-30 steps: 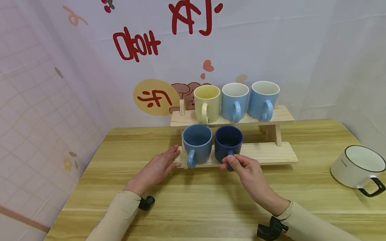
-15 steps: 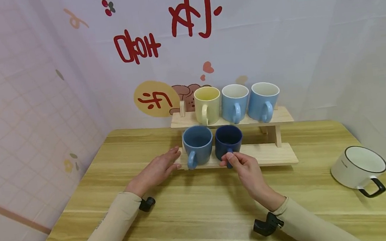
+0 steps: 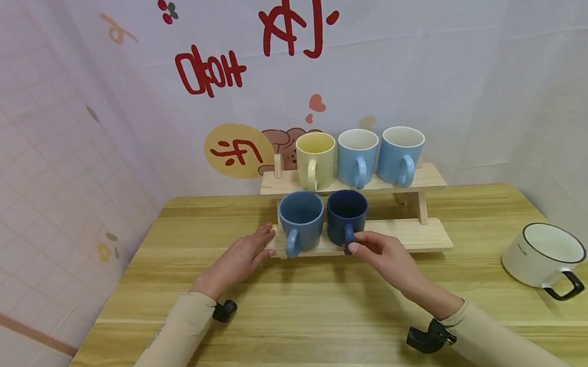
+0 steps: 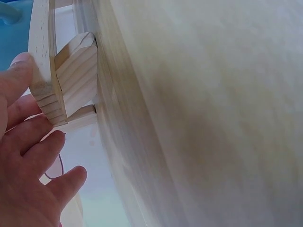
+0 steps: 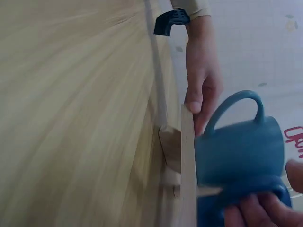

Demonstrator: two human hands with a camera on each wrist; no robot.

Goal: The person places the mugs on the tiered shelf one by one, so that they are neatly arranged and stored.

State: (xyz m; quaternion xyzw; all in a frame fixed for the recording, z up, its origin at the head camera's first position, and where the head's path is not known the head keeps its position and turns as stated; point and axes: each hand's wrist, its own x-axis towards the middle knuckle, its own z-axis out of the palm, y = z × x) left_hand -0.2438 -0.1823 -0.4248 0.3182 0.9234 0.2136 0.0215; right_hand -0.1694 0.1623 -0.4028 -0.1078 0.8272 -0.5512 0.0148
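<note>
My right hand (image 3: pixel 388 257) is at the handle of a dark blue mug (image 3: pixel 347 214) that stands on the lower shelf of a two-tier wooden rack (image 3: pixel 410 234). In the right wrist view, curled fingers (image 5: pixel 255 208) lie at that handle, with the thumb spread away from them. Left of this mug stands a greyish-blue mug (image 3: pixel 302 221), handle toward me. My left hand (image 3: pixel 237 260) touches the left end of the lower shelf, fingers extended. The left wrist view has its thumb and fingers along the board's end (image 4: pixel 45 85).
A yellow mug (image 3: pixel 316 160) and two light blue mugs, one in the middle (image 3: pixel 357 156) and one at right (image 3: pixel 400 155), line the upper shelf. On the table's right side a white mug (image 3: pixel 538 260) with a black handle lies tilted. A printed cloth (image 3: pixel 419 47) hangs behind.
My right hand and wrist have shifted right, uncovering more of the dark blue mug's handle, which has turned slightly. My left hand has stayed at the shelf end.
</note>
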